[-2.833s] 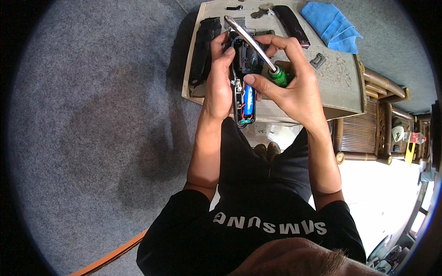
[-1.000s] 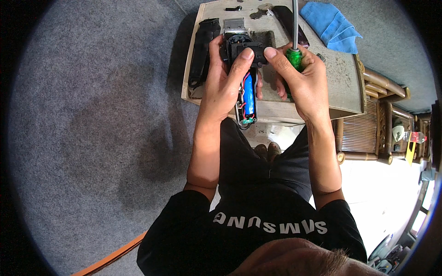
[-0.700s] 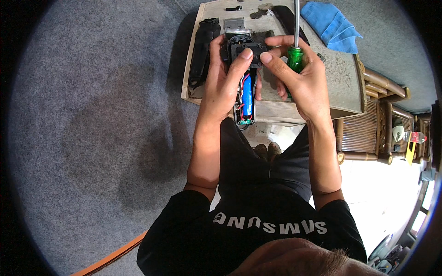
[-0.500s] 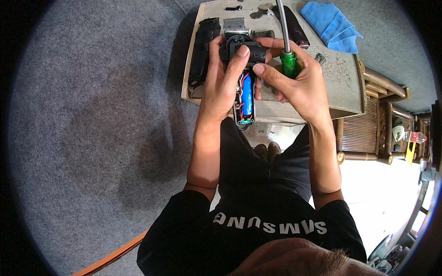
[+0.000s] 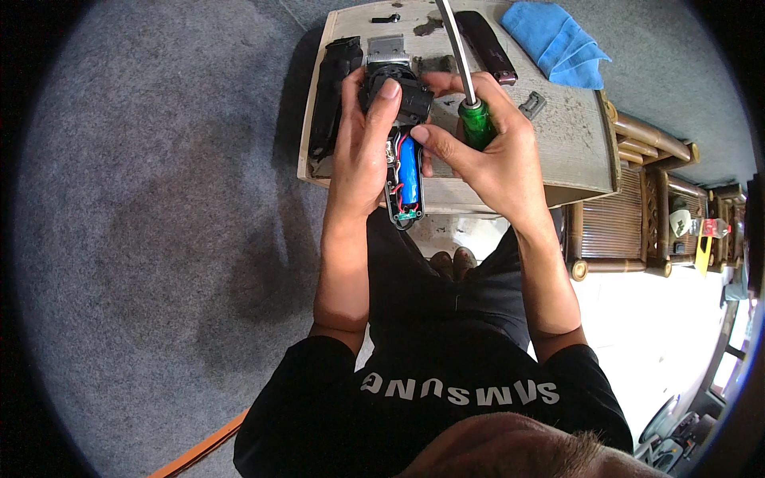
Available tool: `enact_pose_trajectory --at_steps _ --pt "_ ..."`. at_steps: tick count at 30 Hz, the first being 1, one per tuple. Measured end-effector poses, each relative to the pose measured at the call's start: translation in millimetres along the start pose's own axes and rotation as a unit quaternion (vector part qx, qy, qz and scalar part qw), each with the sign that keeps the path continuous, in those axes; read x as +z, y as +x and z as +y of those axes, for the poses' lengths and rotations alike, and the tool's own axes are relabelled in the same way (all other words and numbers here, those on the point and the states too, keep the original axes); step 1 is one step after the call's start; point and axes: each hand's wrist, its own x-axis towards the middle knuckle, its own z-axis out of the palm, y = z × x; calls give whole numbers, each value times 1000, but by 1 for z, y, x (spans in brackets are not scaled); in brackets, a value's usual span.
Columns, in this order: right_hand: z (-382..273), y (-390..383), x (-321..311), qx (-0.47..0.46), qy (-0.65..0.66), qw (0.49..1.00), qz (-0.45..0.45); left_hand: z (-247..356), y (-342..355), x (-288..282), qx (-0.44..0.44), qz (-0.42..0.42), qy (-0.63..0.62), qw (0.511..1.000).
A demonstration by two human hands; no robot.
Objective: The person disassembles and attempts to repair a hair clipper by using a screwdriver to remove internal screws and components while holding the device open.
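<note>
Our left hand [image 5: 362,151] gripped an opened black clipper [image 5: 401,143], blue cylindrical cell exposed. Our right hand [image 5: 490,155] clenched a green-handled screwdriver [image 5: 470,95] above the worn table [image 5: 570,135].

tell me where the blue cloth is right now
In the head view the blue cloth lies at the far right corner of the small table, just right of the dark oblong cover, beyond the right hand.

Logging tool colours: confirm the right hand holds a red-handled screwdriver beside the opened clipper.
Not quite. In the head view the right hand holds a green-handled screwdriver, not red-handled, beside the opened clipper, which the left hand grips.
</note>
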Motion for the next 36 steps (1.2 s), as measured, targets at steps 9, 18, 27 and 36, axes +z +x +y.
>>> enact_pose_trajectory --at_steps 9,18,27,36 --pt "4 0 0 -73 -20 997 2 -1 -1 -1 6 2 17 1000" --pt "-4 -5 5 27 38 999 12 -10 2 -10 26 -41 -20 999" --pt "3 -2 12 -35 -57 997 47 -28 9 -14 86 -11 6 996" --pt "6 -3 13 -89 -112 988 59 -28 11 -17 103 -36 26 994"
